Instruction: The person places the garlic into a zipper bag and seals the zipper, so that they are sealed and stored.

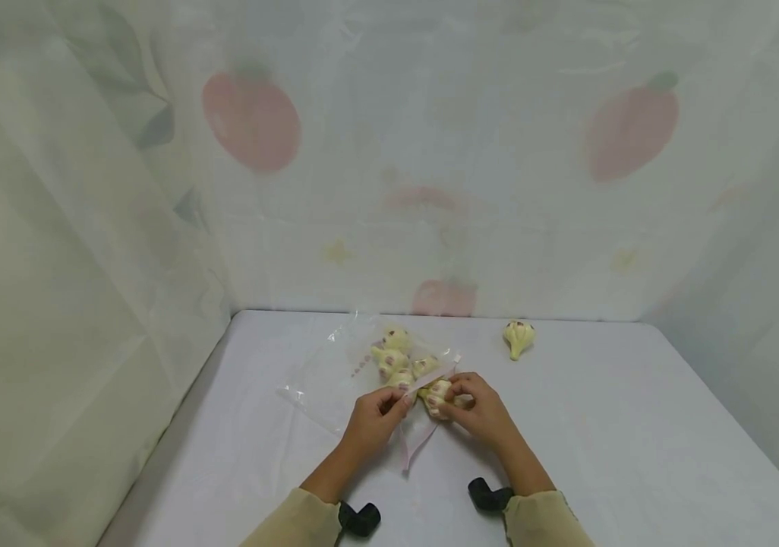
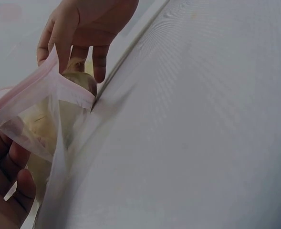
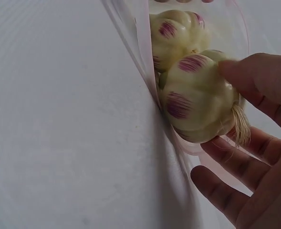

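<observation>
The right hand [image 1: 481,410] cups a garlic bulb [image 3: 197,98] at the mouth of a clear plastic bag [image 1: 335,372], thumb on top and fingers [image 3: 235,162] curled beneath it, so the bulb sits half inside the opening with its dry root tuft toward the palm. The left hand [image 1: 376,418] pinches the pink zip strip [image 2: 45,83] of the bag's rim and lifts it, holding the mouth apart. Inside the bag, just beyond the held bulb and touching it, lie several more pale bulbs with purple streaks [image 1: 392,357]; the bag rests flat on the white worktop [image 1: 635,456] with its closed end pointing away from the person. One more bulb, the loose garlic bulb [image 1: 518,336], lies on the worktop well apart, to the right of the bag and near the back curtain [image 1: 430,152], which is sheer and printed with red fruit. The bulb looks light and firm, its skin smooth and probably a little slippery, so a wrap round its widest part seems safer than a pull on the root tuft. The bag film looks thin, limp and prone to collapse; the stiffer zip strip is likely the best place to hold it.
</observation>
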A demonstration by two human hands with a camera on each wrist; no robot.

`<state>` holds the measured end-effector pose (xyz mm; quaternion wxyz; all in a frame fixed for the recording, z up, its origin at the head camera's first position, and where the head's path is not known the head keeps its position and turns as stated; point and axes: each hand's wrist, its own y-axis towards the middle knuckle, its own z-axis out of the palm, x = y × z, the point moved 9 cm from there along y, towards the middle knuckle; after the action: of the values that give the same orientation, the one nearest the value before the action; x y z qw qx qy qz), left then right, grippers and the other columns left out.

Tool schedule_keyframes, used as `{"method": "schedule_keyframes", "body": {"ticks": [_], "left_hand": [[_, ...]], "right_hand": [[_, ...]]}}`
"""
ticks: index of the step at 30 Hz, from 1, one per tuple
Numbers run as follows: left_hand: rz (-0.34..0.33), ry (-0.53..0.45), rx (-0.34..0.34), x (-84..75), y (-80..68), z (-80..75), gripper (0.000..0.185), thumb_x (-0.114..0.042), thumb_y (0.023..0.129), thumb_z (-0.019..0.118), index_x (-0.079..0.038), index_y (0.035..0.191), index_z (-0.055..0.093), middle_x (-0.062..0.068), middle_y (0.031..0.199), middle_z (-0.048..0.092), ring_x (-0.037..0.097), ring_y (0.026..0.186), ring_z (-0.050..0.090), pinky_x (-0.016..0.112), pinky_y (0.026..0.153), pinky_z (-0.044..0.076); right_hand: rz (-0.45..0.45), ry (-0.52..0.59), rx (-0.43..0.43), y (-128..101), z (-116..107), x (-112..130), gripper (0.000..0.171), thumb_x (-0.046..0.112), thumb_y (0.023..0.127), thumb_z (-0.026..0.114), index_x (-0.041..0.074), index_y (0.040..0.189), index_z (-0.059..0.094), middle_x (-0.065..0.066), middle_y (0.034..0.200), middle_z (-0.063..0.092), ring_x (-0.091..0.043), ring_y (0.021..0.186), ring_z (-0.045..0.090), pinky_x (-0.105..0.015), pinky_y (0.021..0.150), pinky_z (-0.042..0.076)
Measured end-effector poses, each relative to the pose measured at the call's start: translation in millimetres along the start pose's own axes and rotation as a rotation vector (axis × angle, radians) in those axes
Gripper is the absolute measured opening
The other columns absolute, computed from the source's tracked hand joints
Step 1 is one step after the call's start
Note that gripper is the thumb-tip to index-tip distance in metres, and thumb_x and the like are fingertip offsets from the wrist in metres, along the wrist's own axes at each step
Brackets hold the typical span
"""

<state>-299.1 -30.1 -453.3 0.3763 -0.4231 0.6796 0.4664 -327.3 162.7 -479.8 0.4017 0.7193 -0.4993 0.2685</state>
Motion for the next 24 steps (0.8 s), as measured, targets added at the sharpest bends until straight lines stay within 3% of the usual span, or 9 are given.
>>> {"method": "schedule_keyframes", "body": {"ticks": [4,11,17,24], "left_hand": [[0.0,0.015,0.002,4.9,1.8,0.8,0.018,-0.009,0.094,0.065,0.007,0.086,0.067,0.001,0.067,0.059,0.0,0.057,0.046,0.018,0.051,0.039],[-0.013,0.012,-0.015,39.0,7.7,6.0,0.019,-0.015,0.094,0.067,0.001,0.086,0.069,0.0,0.068,0.06,0.002,0.056,0.046,0.018,0.051,0.037],[0.01,-0.01,-0.007,41.4,8.0,5.8,0.018,-0.022,0.094,0.068,-0.008,0.083,0.069,-0.002,0.068,0.06,0.004,0.057,0.048,0.018,0.05,0.039],[0.014,0.02,-0.001,40.7,7.9,5.9,0.02,-0.025,0.095,0.067,-0.008,0.084,0.069,-0.004,0.069,0.061,0.004,0.057,0.048,0.019,0.05,0.04]], "right_hand": [[0.011,0.015,0.006,0.5,-0.4,-2.9,0.019,0.008,0.077,0.081,0.02,0.083,0.067,-0.002,0.113,0.061,-0.022,0.106,0.06,-0.03,0.079,0.053],[-0.015,-0.038,-0.02,-0.7,-0.5,-3.9,0.021,0.011,0.076,0.082,0.02,0.084,0.065,0.006,0.089,0.06,-0.013,0.088,0.059,-0.03,0.079,0.051],[0.075,-0.069,0.0,-1.6,3.0,-10.0,0.017,0.017,0.078,0.081,0.023,0.082,0.065,0.012,0.083,0.065,-0.007,0.083,0.058,-0.032,0.083,0.051],[0.125,-0.073,0.024,-1.9,3.5,-10.3,0.011,0.023,0.081,0.08,0.026,0.081,0.069,0.012,0.082,0.067,-0.008,0.084,0.06,-0.038,0.086,0.049]]}}
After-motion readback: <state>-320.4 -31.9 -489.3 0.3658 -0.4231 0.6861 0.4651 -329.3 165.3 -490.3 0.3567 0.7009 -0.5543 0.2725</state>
